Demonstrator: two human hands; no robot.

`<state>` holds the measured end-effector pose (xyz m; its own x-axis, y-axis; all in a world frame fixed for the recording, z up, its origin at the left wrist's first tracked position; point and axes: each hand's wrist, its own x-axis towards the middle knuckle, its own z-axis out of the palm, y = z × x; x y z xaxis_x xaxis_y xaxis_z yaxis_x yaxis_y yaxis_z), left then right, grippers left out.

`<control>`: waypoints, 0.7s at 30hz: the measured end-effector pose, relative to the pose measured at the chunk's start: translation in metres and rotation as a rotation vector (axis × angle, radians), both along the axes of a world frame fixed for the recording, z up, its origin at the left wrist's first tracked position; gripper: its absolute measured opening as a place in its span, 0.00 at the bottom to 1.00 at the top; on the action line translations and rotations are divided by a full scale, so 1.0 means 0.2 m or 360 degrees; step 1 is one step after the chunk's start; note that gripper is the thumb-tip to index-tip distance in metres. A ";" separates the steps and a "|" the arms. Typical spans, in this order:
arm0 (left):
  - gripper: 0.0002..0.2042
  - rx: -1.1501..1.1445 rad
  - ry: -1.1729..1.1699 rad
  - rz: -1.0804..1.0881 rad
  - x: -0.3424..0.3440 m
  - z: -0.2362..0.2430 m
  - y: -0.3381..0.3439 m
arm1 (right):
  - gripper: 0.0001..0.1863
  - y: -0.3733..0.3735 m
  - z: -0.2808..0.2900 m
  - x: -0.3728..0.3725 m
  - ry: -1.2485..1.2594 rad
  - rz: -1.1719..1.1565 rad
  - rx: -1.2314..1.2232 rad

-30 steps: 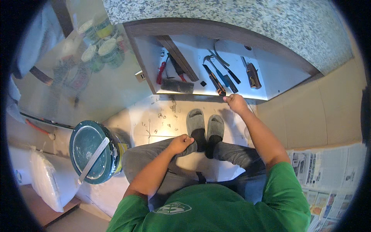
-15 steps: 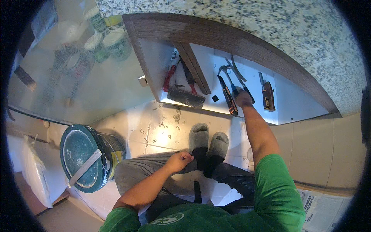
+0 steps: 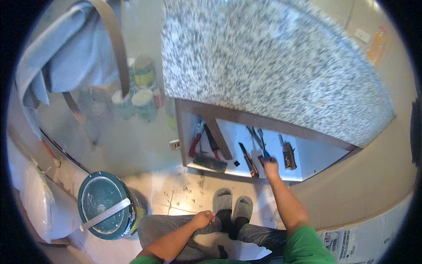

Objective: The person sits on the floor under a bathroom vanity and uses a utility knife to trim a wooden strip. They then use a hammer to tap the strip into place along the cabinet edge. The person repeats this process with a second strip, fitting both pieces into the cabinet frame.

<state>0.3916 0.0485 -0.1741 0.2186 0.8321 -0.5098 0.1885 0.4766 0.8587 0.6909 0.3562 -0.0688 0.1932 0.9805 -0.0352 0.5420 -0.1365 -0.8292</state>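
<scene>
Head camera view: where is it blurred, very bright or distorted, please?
Head view: streaky blur on the speckled grey stone countertop, and a soft look at the slim dark tool by the bare right hand; head view: warm light on the beige tiled floor, left of the grey fabric slippers; head view: fisheye bowing of the printed newspaper sheets near the black rim.

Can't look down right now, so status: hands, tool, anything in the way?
Right hand closed around blue-handled tool, inside cabinet. Left hand loosely curled over trouser leg. Possibly in the way: utility knife, close on the tool's left.
</scene>
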 end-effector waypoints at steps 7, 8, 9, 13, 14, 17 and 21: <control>0.12 0.0362 0.0095 0.0071 0.03 0.06 0.00 | 0.17 -1.34 0.42 0.27 0.2027 -0.0204 -0.1402; 0.11 0.0513 0.0064 0.0111 0.04 0.05 0.00 | 0.16 -1.55 0.43 0.30 0.2100 -0.0051 -0.1287; 0.11 0.0663 0.0028 0.0149 0.05 0.03 0.00 | 0.15 -1.74 0.47 0.30 0.2165 0.0099 -0.1167; 0.09 0.0628 -0.0027 0.0163 0.02 0.09 -0.05 | 0.12 -2.02 0.61 0.25 0.2135 0.0097 -0.1098; 0.12 0.0573 0.0141 0.0133 0.00 0.15 -0.04 | 0.13 -2.00 0.53 0.28 0.2198 0.0112 -0.1144; 0.18 0.0934 0.0514 0.0139 -0.11 0.45 0.03 | 0.12 -2.00 0.47 0.29 0.2089 0.0147 -0.1248; 0.21 0.1716 0.0830 0.0372 -0.27 1.48 0.24 | 0.12 -2.02 0.48 0.27 0.1686 0.0187 -0.1149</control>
<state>0.3370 0.0974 0.1220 -0.0174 0.8747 0.4843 0.6338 -0.3650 0.6819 0.7441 -0.0479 0.0270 -0.3405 0.6843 -0.6448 -0.2930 -0.7289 -0.6188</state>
